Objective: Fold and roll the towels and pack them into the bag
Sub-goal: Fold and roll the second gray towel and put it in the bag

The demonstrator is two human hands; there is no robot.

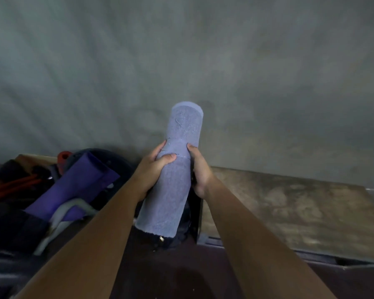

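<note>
Both hands, left hand point(158, 167) and right hand point(200, 171), wrap their fingers point(167, 157) around the upright rolled towel point(173, 175) at centre frame; worn wooden desk point(289, 208) lower right, grey wall point(181, 50) above.

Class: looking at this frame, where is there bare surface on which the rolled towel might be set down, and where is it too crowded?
Free: the worn wooden top to the right of the right hand, bordered by the grey wall behind. Crowded: the left side, where the purple rolled towel, red straps and dark bag pile together. Both hands grip the blue rolled towel; left hand.
</note>
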